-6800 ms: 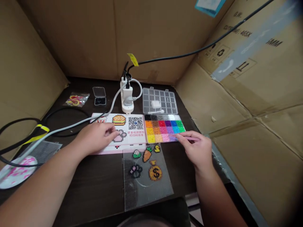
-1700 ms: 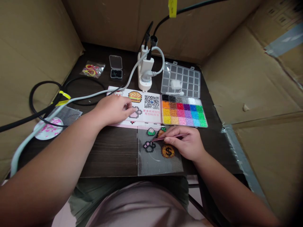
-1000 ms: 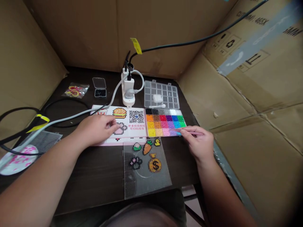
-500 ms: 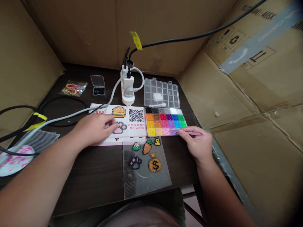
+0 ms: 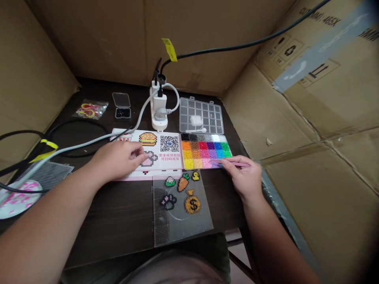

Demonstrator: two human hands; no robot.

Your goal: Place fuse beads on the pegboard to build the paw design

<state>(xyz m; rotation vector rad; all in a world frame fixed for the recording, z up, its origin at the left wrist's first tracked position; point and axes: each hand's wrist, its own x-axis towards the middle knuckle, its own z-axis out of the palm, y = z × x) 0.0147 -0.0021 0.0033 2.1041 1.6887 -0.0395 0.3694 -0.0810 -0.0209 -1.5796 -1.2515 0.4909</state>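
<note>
**Bead board: five figures laid, tweezers at the tray**

My right hand (image 5: 241,177) is closed in a pinch, thumb and forefinger on slim pink tweezers (image 5: 233,163). Their tips reach past my fingers to the lilac compartment in the bottom row of the bead tray (image 5: 181,150). Whether they grip a bead is too small to tell. My left hand (image 5: 118,159) is loosely curled and holds nothing, its fingertips on the pattern card (image 5: 174,167) just beside the card's pink paw (image 5: 151,159).

Done: five figures of small plastic beads sit on the clear pegboard (image 5: 166,228), which lies between my hands and nearer me. They are a duck (image 5: 195,176), a carrot (image 5: 183,184), a money bag (image 5: 192,203), a dark-outlined paw (image 5: 168,201) and a small green-and-pink figure (image 5: 170,181).

Left: the burger (image 5: 147,139) printed on the card, ahead of my left hand, has no match on the board. The pegboard's lower left shows bare pegs.
</note>
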